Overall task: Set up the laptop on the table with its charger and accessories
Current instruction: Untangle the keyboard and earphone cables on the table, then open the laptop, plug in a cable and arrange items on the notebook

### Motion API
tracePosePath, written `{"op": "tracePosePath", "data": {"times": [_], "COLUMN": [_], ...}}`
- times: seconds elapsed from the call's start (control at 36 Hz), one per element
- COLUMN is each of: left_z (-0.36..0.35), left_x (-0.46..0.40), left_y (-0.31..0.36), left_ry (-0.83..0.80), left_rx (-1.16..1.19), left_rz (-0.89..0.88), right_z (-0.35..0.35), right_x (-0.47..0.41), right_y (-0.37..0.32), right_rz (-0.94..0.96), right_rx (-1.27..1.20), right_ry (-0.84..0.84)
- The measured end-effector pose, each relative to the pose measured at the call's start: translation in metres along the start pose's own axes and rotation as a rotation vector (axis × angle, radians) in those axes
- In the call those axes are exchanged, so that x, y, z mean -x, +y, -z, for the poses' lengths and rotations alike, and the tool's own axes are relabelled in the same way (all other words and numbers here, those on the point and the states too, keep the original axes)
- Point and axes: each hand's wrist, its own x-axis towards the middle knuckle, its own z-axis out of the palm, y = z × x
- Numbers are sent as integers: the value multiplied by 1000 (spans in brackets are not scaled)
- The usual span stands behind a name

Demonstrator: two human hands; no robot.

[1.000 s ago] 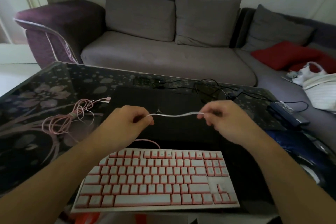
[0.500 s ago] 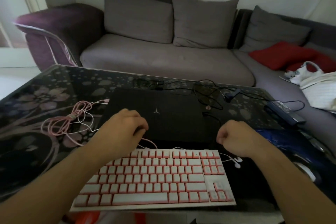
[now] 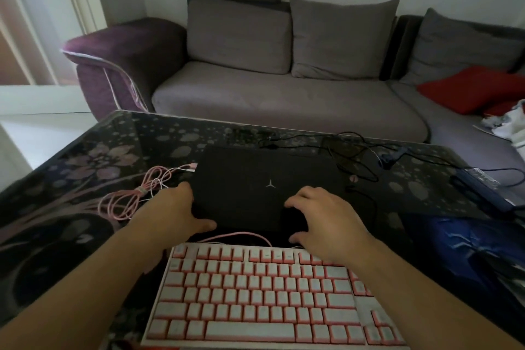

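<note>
A closed black laptop [image 3: 270, 179] lies on the dark floral glass table [image 3: 85, 156]. My left hand [image 3: 173, 213] rests on its front left corner, thumb along the front edge and index finger along the left side. My right hand [image 3: 321, 219] sits over the front right of the lid with fingers spread and bent, holding nothing. A white and pink keyboard [image 3: 264, 295] lies in front of the laptop, its pink cable [image 3: 235, 236] looping between them. The charger brick [image 3: 483, 187] lies at the right, with black cables [image 3: 355, 156] behind the laptop.
A coiled pink cable [image 3: 125, 199] lies left of the laptop. A blue mouse pad [image 3: 468, 250] covers the right side of the table. Beyond the table's far edge stands a grey sofa [image 3: 284, 99] with a red cushion [image 3: 468, 88].
Both hands let go of the white earphone cable they held stretched between them, dropped toward the keyboard, then moved onto the closed laptop. The earphones are out of sight now.
</note>
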Motion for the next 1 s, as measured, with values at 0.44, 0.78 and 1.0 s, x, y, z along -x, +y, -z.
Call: {"op": "tracePosePath", "data": {"times": [0.44, 0.78, 1.0], "left_z": [-3, -5, -11], "left_x": [-6, -12, -24], "left_y": [-35, -44, -46], "left_ry": [-18, -18, -35], "left_rx": [193, 349, 292], "left_rz": [-32, -103, -148], "right_z": [12, 58, 106], "right_x": [-7, -7, -48], "right_y": [-4, -4, 9], "right_rz": [177, 309, 204], "right_rx": [136, 215, 121], "right_ry": [77, 272, 566]}}
